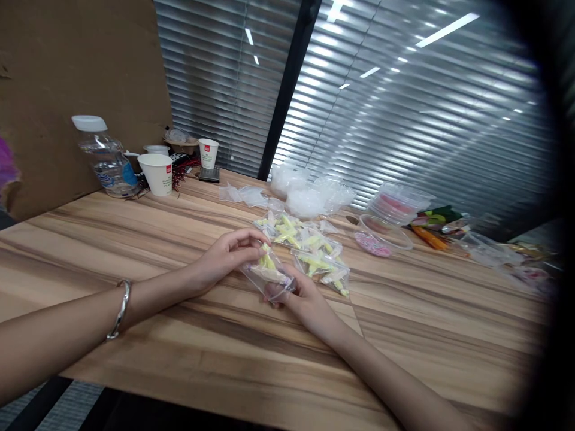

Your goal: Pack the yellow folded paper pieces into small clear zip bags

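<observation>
Between my hands, a clear plastic bag [268,276] with yellow and pale pieces inside is held tilted above the wooden table [188,353]. My left hand [229,257], with a silver bracelet at the wrist, pinches the bag's upper left edge. The lower right end of the bag is gripped by my right hand [308,296], its fingertips partly hidden behind the plastic. Just beyond my hands lie several similar filled bags [314,245], overlapping in a loose pile.
Clear empty bags [245,194] and a puffy heap of plastic [309,194] stand behind the pile. Round tubs [395,206] and a bowl of pink pieces [375,242] are at right. Paper cups [157,175] and a water bottle [108,161] stand at left.
</observation>
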A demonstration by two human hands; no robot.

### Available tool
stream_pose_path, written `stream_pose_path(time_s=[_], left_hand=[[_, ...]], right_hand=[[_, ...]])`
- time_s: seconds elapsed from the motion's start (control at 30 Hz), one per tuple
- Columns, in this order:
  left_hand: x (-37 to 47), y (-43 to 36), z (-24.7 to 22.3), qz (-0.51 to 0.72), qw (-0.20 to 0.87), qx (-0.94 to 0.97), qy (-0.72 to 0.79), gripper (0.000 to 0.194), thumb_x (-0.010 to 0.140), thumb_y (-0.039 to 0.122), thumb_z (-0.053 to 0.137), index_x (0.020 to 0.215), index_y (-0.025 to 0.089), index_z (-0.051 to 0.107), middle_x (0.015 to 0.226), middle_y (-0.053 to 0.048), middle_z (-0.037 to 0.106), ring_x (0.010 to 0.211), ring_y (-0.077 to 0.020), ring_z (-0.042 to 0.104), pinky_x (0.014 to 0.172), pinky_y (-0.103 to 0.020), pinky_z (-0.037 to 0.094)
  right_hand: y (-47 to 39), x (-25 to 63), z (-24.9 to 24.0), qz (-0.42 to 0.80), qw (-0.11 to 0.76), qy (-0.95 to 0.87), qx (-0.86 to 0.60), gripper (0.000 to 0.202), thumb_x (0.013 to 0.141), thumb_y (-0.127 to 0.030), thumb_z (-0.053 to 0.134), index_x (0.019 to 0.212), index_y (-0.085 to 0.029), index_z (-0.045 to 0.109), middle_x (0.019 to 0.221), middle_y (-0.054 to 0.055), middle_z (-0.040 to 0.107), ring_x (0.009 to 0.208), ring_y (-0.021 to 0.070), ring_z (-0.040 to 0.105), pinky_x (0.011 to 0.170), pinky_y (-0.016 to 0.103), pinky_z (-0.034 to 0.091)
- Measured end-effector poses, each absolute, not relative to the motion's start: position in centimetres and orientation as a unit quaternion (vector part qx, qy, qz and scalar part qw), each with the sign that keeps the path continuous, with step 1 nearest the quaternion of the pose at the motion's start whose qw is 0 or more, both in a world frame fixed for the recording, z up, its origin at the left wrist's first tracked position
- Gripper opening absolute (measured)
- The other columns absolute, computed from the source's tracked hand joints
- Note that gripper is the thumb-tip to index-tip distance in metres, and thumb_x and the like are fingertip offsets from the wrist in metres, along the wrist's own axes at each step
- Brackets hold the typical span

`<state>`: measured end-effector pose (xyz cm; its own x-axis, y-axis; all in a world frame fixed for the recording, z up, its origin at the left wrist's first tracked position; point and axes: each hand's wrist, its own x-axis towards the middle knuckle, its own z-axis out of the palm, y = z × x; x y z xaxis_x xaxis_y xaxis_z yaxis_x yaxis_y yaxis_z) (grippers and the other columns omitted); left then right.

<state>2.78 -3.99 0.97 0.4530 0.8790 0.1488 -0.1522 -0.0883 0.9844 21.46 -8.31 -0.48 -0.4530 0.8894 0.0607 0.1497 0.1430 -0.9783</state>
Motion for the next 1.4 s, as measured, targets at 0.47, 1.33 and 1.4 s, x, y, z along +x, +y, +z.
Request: stream_pose_path(time_s=[0.47, 1.33, 1.4], left_hand=[[2.78, -3.97, 0.72, 0.45, 0.597, 0.587, 0.31, 0.018, 0.072, 0.026, 0.069, 0.084, 0.017, 0.06, 0.078, 0.002, 0.06, 0.069, -0.0087, 0.053, 0.063, -0.019, 0.041], [2.81, -4.01, 0.74, 0.445, 0.603, 0.569, 0.337, 0.021, 0.069, 0.029, 0.073, 0.082, 0.016, 0.062, 0.077, 0.001, 0.063, 0.068, -0.0089, 0.055, 0.062, -0.019, 0.042], [2.82, -4.02, 0.77, 0.443, 0.605, 0.569, 0.339, 0.022, 0.069, 0.029, 0.073, 0.082, 0.016, 0.062, 0.077, 0.001, 0.063, 0.068, -0.0091, 0.056, 0.062, -0.02, 0.042]], right_hand=[[-8.45, 21.45, -0.37, 0.493, 0.34, -0.698, -0.393, 0.009, 0.085, -0.024, 0.053, 0.091, -0.017, 0.055, 0.076, 0.0, 0.059, 0.066, 0.0107, 0.05, 0.062, 0.023, 0.041], [-8.5, 21.53, -0.51, 0.454, 0.372, -0.69, -0.423, 0.01, 0.082, -0.024, 0.053, 0.077, -0.016, 0.054, 0.063, -0.002, 0.056, 0.057, 0.0098, 0.051, 0.055, 0.021, 0.04], [-8.56, 21.54, -0.55, 0.45, 0.377, -0.691, -0.422, 0.01, 0.083, -0.025, 0.053, 0.078, -0.016, 0.054, 0.062, -0.002, 0.055, 0.056, 0.0097, 0.05, 0.055, 0.021, 0.039]])
